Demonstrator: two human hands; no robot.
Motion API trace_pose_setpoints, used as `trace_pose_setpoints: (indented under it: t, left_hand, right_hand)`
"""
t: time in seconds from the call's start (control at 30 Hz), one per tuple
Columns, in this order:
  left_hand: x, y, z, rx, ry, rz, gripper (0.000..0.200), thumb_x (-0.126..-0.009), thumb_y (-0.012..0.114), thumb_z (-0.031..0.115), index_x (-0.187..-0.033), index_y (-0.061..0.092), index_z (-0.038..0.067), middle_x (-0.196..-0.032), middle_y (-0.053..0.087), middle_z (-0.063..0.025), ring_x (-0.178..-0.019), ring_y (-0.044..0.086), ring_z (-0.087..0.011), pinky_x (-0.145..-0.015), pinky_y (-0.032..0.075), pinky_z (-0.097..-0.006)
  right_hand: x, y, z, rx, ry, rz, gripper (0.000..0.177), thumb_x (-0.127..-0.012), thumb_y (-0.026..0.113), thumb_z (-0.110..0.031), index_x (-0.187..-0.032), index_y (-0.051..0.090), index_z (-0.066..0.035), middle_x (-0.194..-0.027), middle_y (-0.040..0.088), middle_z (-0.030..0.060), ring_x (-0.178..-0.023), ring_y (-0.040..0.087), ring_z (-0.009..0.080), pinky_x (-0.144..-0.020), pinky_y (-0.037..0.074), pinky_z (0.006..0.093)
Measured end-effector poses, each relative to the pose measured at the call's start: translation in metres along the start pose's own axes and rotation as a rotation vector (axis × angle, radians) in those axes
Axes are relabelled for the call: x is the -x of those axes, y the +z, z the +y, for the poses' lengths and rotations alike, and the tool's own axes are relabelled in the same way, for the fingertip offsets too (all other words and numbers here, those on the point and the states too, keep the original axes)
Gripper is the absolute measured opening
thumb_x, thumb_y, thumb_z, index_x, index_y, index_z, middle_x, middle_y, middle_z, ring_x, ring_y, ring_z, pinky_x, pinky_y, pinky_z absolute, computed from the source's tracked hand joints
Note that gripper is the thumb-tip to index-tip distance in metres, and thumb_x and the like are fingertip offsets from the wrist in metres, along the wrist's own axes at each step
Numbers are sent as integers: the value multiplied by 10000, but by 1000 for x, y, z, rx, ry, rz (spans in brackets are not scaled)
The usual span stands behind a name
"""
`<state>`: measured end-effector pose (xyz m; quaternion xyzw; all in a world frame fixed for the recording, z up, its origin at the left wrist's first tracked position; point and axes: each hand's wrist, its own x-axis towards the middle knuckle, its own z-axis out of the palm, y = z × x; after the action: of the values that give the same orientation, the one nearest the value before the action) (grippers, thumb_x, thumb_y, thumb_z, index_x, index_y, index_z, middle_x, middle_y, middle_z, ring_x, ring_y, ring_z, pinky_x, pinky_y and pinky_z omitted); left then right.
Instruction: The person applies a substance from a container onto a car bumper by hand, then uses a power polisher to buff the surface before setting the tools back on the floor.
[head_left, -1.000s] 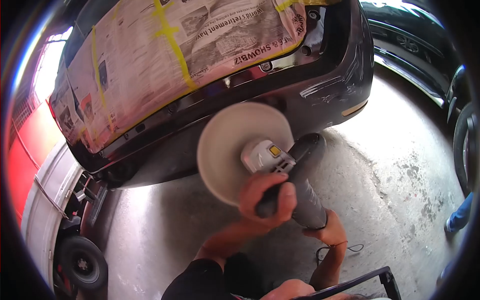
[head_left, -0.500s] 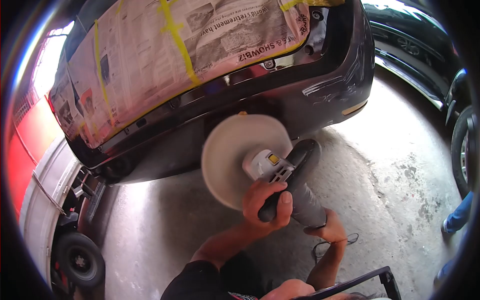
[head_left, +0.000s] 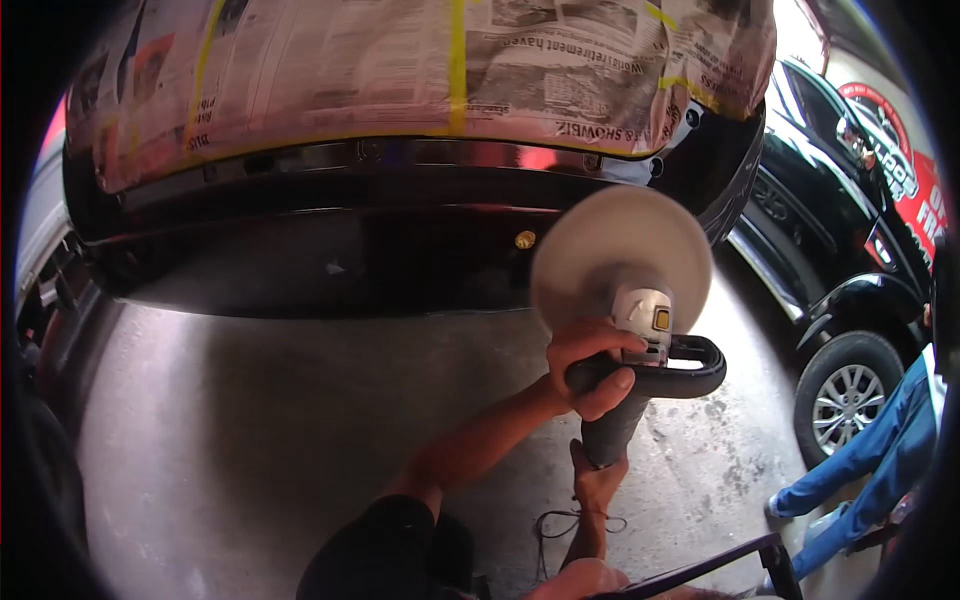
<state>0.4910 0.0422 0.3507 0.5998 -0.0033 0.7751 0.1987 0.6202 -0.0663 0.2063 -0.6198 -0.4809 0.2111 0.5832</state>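
Note:
A rotary polisher (head_left: 612, 432) with a large pale round pad (head_left: 590, 250) is held in both hands. The pad looks smeared by motion and overlaps the right part of the dark car bumper (head_left: 430, 250). My left hand (head_left: 592, 368) wraps around the left side of the black loop handle (head_left: 705, 368), close behind the silver head. Lower down, my right hand (head_left: 598, 482) grips the rear end of the polisher's body, partly hidden by it. A cord (head_left: 545, 530) shows near my right wrist.
Newspaper (head_left: 330, 90) fixed with yellow tape (head_left: 457, 70) covers the car above the bumper. A black vehicle (head_left: 810, 190) with a wheel (head_left: 850, 405) stands on the right. Beside it is a person in blue jeans (head_left: 870, 450). Concrete floor (head_left: 300, 420) lies below.
My view has turned to the right. Both hands have carried the polisher rightward along the bumper, and its loop handle now lies more level. More of the person in jeans shows.

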Motion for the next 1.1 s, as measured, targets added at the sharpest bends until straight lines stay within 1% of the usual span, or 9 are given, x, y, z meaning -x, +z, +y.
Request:
trace_pose_setpoints:
  t: [0.2,0.27,0.33,0.7,0.77,0.8,0.93,1.0,1.1]
  left_hand:
    - [-24,-2,2,21,20,0,242,-664,657,140,-876,718,40,-644,589,-41,-582,568,-182,-559,441,-311]
    - [-33,-7,5,31,-6,-14,237,-668,651,150,-863,721,34,-646,586,-44,-575,558,-189,-549,429,-309]
    - [-46,-9,3,30,52,-40,213,-648,654,115,-850,706,71,-642,593,-34,-587,566,-187,-586,452,-308]
    - [-70,-16,2,54,157,-29,201,-644,655,133,-824,707,59,-665,627,-35,-586,550,-193,-603,419,-320]
    - [-70,-8,-3,76,116,-76,170,-667,664,92,-834,688,76,-705,666,-31,-600,576,-194,-648,421,-328]
    - [-69,-1,-9,77,115,-82,170,-667,664,92,-834,688,76,-705,666,-31,-600,576,-194,-648,421,-328]
    - [-65,14,-17,122,107,-104,169,-670,666,84,-838,689,73,-703,660,-42,-612,587,-194,-663,421,-329]
    - [-66,8,-14,107,103,-108,171,-672,664,84,-840,691,72,-695,655,-45,-612,590,-194,-668,421,-328]
    - [-69,-10,-8,72,140,-124,179,-672,657,101,-846,696,75,-695,655,-44,-608,604,-191,-664,422,-330]
  right_hand:
    - [-16,33,-10,-57,25,61,474,-714,790,-124,-1106,593,57,-964,656,95,-847,606,163,-769,486,299]
    - [-26,46,-21,-71,-139,172,317,-707,770,-88,-945,601,34,-804,623,49,-675,555,133,-652,462,291]
    - [-36,54,-36,-105,-148,174,316,-708,771,-95,-944,601,30,-806,629,50,-672,565,136,-656,467,290]
    - [-77,52,-27,-69,-243,92,265,-704,771,-99,-893,618,7,-814,659,54,-705,618,159,-685,492,298]
    - [-79,46,-22,-9,-174,81,456,-688,790,-137,-1054,592,49,-921,663,107,-825,630,167,-756,505,306]
    - [-80,43,-19,-13,-171,85,456,-688,790,-137,-1054,592,49,-921,663,107,-825,630,167,-756,505,306]
    - [-84,35,-26,-27,-133,126,428,-676,778,-118,-1018,590,57,-871,650,91,-765,613,168,-734,503,315]
    - [-85,37,-27,-42,-192,111,258,-694,767,-89,-879,615,5,-816,659,66,-722,619,163,-697,495,310]
    - [-93,45,-29,-80,-281,126,269,-694,758,-97,-884,606,18,-815,662,78,-719,617,159,-688,495,302]
